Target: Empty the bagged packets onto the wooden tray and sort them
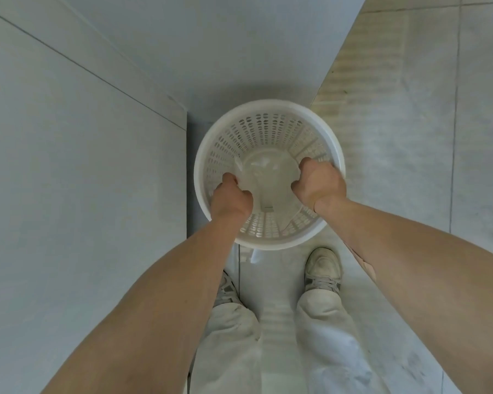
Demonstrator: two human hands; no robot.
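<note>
A round white perforated basket point(268, 106) stands on the floor straight below me. Both my hands are down inside it. My left hand point(231, 195) is closed on the left edge of a clear plastic bag point(269, 182), and my right hand point(320, 183) is closed on its right edge. The thin, see-through bag is stretched between the two fists over the basket's bottom. I cannot tell whether anything is inside the bag. No packets and no wooden tray are in view.
A pale grey panel point(77, 172) rises close on the left, and another flat panel point(211, 52) lies beyond the basket. Light tiled floor point(410, 137) spreads to the right. My shoes point(322, 270) and pale trousers point(322, 345) are just behind the basket.
</note>
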